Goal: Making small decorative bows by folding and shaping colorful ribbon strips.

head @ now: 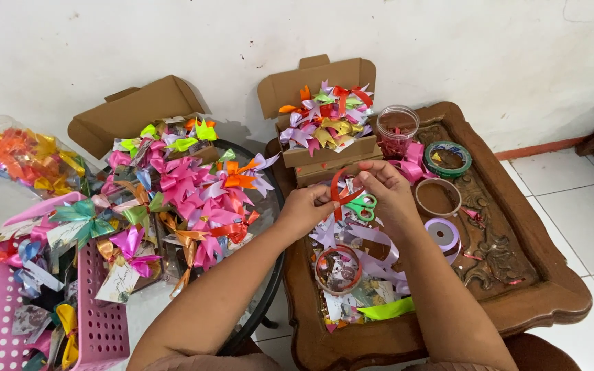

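Over carved wooden table (517, 302), left hand (305, 209) & right hand (386, 192) both pinched shut on red ribbon strip (338, 196), bent into a loop btwn fingertips, just above green scissors (362, 205). Looks like mid-fold of a bow. Next prob needs ends crossed & held tight, no slip. Finished bows piled in cardboard box (324, 154) behind; lilac ribbon roll (443, 233) near right wrist.

Bow box (324, 154) behind scissors (362, 205)

Bright, even daylight; soft shadows; sharp focus; mild wide-angle bending at edges.
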